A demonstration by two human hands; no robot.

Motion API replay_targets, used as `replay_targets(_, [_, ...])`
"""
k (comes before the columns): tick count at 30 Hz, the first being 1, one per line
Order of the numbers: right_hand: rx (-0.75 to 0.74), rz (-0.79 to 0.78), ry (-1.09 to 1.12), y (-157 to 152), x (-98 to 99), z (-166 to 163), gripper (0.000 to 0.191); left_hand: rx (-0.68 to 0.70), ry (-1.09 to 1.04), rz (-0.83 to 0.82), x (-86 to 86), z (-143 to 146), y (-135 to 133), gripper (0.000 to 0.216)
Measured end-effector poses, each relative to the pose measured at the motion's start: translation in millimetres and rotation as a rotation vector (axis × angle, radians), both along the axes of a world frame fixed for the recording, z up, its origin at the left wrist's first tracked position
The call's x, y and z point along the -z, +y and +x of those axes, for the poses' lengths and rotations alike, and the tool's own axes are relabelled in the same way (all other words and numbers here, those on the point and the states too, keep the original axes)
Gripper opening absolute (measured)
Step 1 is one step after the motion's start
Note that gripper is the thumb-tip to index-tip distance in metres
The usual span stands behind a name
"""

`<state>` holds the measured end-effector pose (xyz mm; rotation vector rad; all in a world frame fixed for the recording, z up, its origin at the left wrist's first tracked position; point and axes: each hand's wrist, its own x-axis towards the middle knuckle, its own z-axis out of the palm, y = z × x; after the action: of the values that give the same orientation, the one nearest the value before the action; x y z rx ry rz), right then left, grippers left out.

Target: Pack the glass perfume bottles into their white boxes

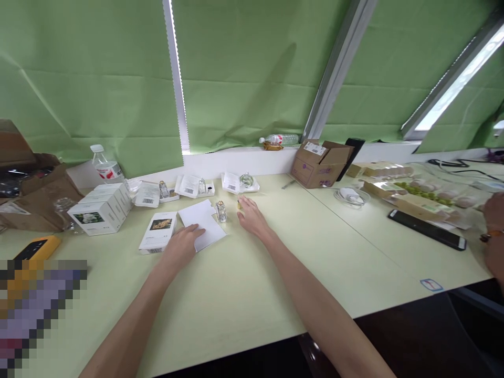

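Observation:
My left hand (181, 245) lies flat with fingers spread on a white sheet of paper (201, 223) on the pale table. To its left lies a flat white box with a flower picture (158, 231). My right hand (252, 215) rests on the table with fingers stretched out, its tips touching a small yellow thing (239, 206). A small glass bottle (221, 211) stands between the two hands, just past the paper.
White boxes (103, 207) stand stacked at the left beside a water bottle (104, 165). Opened packets with small bottles (196, 186) line the back edge. An open cardboard box (321, 164), a black phone (427, 228) and food trays (421, 194) lie right. Another person's hand (494, 220) shows at far right.

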<state>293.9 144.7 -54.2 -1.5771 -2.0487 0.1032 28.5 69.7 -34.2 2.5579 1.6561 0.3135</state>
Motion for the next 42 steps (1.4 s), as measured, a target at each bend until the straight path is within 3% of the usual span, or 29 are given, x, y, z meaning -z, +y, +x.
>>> replay_targets(6, [-0.039, -0.041, -0.041, 5, 5.6, -3, 0.064, -0.004, -0.107, 0.003, -2.3, 3, -3, 0.036])
replay_targets(13, [-0.07, -0.045, -0.007, 0, -2.1, -10, 0.044, -0.001, -0.177, 0.004, -4.5, 6, -6, 0.046])
replay_targets(18, [-0.089, -0.056, 0.055, -2, -8.3, -12, 0.036, -0.003, -0.143, 0.007, -5.8, 7, -8, 0.037])
replay_targets(29, [-0.032, -0.147, 0.232, -6, -17.1, -9, 0.033, -0.027, -0.138, -0.032, -9.6, 6, -9, 0.027])
replay_targets(36, [-0.085, -0.173, 0.234, -10, -26.5, -2, 0.026, -0.017, -0.15, -0.036, -4.8, 3, -6, 0.03])
replay_targets(42, [-0.154, -0.218, 0.19, -14, -27.7, -2, 0.041, -0.015, -0.158, -0.038, -3.9, 3, -6, 0.03])
